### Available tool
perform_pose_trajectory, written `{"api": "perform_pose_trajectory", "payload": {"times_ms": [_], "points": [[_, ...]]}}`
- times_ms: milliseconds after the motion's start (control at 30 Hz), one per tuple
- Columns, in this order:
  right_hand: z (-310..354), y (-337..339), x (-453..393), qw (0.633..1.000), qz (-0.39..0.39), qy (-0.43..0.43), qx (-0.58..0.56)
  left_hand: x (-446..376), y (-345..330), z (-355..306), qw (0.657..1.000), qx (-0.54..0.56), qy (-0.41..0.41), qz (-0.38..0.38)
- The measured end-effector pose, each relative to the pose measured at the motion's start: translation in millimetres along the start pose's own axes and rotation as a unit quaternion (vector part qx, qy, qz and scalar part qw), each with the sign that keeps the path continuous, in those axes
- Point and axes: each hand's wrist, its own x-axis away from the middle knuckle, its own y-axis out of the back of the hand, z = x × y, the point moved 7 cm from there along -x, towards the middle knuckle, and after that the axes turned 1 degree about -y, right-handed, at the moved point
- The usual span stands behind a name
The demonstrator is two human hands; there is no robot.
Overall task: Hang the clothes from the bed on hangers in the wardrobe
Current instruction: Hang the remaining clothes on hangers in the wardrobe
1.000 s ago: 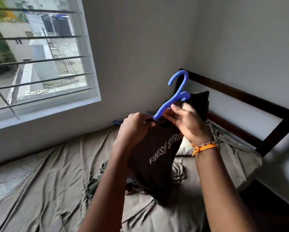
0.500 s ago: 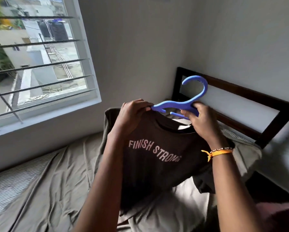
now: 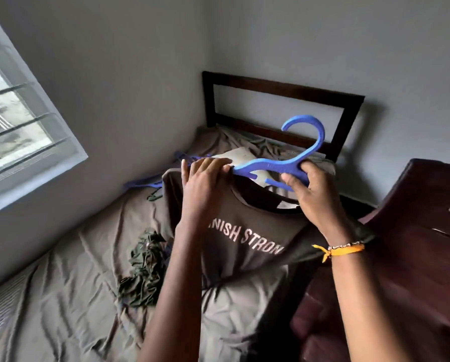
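A dark brown T-shirt [image 3: 247, 231] with pale lettering hangs on a blue plastic hanger [image 3: 276, 165], held up over the bed. My left hand [image 3: 205, 186] pinches the shirt's shoulder where it meets the hanger's left arm. My right hand [image 3: 312, 194] grips the hanger just under its hook, at the collar. A crumpled dark green garment [image 3: 144, 270] lies on the grey-brown bed sheet [image 3: 75, 296] to the left of my left arm. More blue hangers [image 3: 151, 181] lie near the wall at the head of the bed.
The dark wooden headboard [image 3: 284, 92] stands against the grey wall. A barred window [image 3: 17, 126] is at the left. A dark red-brown chair [image 3: 414, 244] is close on the right, beside the bed. A pale pillow [image 3: 242, 155] lies behind the hanger.
The shirt went from bunched on a tilted hanger to spread across it, hanger now level. My view swung right and down, bringing the chair into sight.
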Motion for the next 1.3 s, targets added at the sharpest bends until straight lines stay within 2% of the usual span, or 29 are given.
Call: {"api": "perform_pose_trajectory", "payload": {"times_ms": [133,200,233,300,367,467,533,567,667,733,933,1067,1200,1300], "points": [[-13,51,32,0.996,-0.064,-0.047,-0.040,19,6,-60,0.978,0.130,-0.064,-0.149],[-20,83,52,0.991,-0.104,-0.069,-0.044,37,-1,-101,0.963,0.215,-0.060,-0.149],[-23,99,64,0.988,-0.120,-0.084,-0.049,47,-10,-123,0.956,0.267,-0.059,-0.107],[-30,134,96,0.979,-0.159,-0.112,-0.061,69,-42,-165,0.939,0.338,-0.046,0.029],[-34,172,141,0.967,-0.205,-0.141,-0.062,100,-71,-208,0.908,0.389,-0.043,0.148],[-42,231,224,0.941,-0.273,-0.197,-0.045,164,-96,-271,0.845,0.465,-0.012,0.265],[-36,269,281,0.924,-0.310,-0.223,-0.024,215,-102,-311,0.823,0.456,-0.007,0.339],[-30,285,309,0.914,-0.327,-0.237,-0.029,244,-103,-333,0.802,0.455,-0.015,0.388],[-17,325,396,0.877,-0.379,-0.291,-0.044,341,-104,-391,0.708,0.448,-0.039,0.544],[-7,348,452,0.853,-0.414,-0.316,-0.032,400,-101,-424,0.654,0.437,-0.041,0.616],[42,409,615,0.769,-0.528,-0.355,0.067,554,-73,-508,0.512,0.441,-0.088,0.732],[79,446,718,0.701,-0.581,-0.377,0.168,648,-56,-561,0.436,0.423,-0.101,0.788],[106,477,832,0.613,-0.568,-0.484,0.260,740,-39,-616,0.366,0.396,-0.094,0.837],[123,488,895,0.587,-0.481,-0.565,0.324,793,-36,-654,0.336,0.385,-0.086,0.855]]}}
